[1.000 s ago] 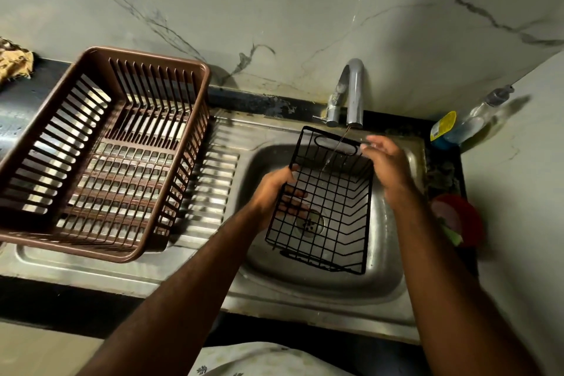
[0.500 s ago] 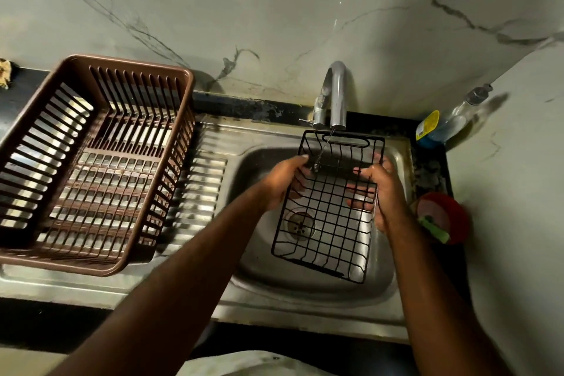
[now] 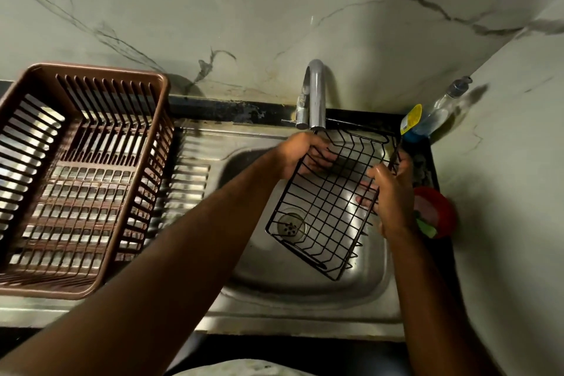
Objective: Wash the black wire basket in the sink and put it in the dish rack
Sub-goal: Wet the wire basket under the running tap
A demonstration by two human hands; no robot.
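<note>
Your two forearms reach forward from the near edge of the counter and converge over the sink (image 3: 305,287), so that both hands work above the basin and any runoff drains there. The black wire basket (image 3: 323,207) hangs between your hands, above the basin floor and over the drain (image 3: 291,224), tilted with its far end raised toward the faucet (image 3: 316,94) and its near end lower; judged from this, the tilt brings the wires under the spout and lets water shed toward the drain. Your left hand (image 3: 302,157) grips the basket's far left corner, fingers curled round the rim wire and showing through the mesh. Your right hand (image 3: 389,192) grips the right side wall, fingers hooked round the wires. Opposed grips on two sides keep the light frame from twisting. Whether water is running cannot be told. To your left, well apart from the basket, the brown dish rack (image 3: 91,287) stands on the ribbed drainboard (image 3: 189,180), where drips run back to the basin. At the far right corner a soap bottle (image 3: 439,113) leans against the wall, with a red container (image 3: 439,210) just beside your right wrist. The washing step appears in progress; transfer to the rack is not yet done.
</note>
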